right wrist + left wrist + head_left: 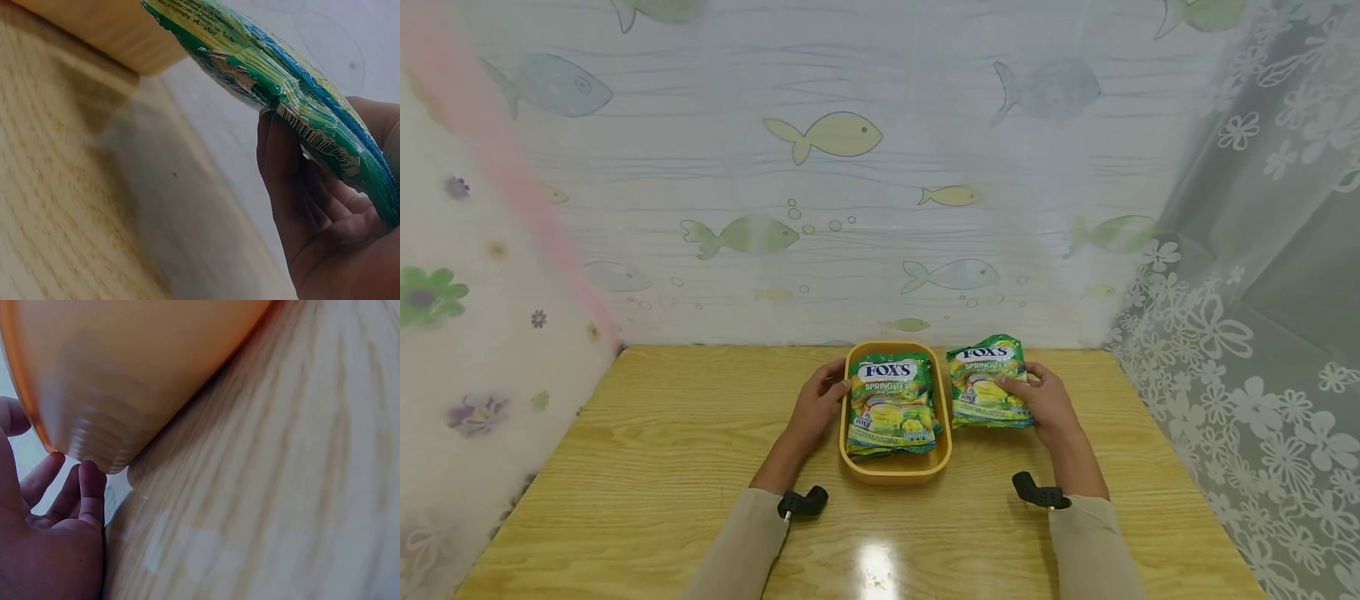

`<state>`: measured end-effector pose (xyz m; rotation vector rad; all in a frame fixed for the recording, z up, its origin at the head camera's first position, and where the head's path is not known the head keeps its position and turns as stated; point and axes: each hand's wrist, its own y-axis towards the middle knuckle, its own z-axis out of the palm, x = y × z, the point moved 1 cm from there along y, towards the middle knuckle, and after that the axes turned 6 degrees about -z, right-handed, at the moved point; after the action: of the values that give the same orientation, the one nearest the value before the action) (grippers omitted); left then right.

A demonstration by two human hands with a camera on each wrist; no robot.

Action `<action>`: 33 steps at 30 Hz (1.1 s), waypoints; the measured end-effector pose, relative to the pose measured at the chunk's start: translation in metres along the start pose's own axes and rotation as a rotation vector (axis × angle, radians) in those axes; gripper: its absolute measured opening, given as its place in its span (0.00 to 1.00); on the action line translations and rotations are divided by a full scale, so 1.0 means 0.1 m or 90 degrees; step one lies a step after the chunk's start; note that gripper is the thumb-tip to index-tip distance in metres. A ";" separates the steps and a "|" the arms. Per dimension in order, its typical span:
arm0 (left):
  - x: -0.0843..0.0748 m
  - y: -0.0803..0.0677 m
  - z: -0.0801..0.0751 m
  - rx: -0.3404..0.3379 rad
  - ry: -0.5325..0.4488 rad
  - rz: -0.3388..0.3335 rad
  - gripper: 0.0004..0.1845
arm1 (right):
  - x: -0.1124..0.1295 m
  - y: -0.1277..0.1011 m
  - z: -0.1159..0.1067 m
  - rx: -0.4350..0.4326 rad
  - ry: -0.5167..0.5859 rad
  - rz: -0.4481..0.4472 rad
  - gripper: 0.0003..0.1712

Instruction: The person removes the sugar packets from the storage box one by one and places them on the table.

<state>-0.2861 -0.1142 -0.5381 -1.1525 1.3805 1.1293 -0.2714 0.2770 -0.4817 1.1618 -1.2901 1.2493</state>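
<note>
A green bag of Fox's Spring Tea candy is in my right hand, thumb on its front and fingers behind. In the right wrist view the candy bag shows its edge and barcode, raised above the table. To its left stands a yellow-orange tub with matching candy bags lying in it. More wrapper edges show beneath the top one. My left hand holds the tub's left side, thumb at the rim. In the left wrist view its fingertips touch the tub's outer wall.
The tub stands on a light wood-grain table, near its back edge. Behind rises a curtain printed with fish. A floral sheet hangs at the left, and a sheer white-flowered one at the right. Each wrist wears a small black camera mount.
</note>
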 end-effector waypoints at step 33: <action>0.02 0.02 0.01 -0.011 0.003 -0.007 0.27 | -0.34 0.09 0.06 -0.001 -0.032 0.006 0.37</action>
<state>-0.2878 -0.1135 -0.5404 -1.1752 1.3690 1.1324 -0.2780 0.2720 -0.5162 1.1941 -1.3351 1.2332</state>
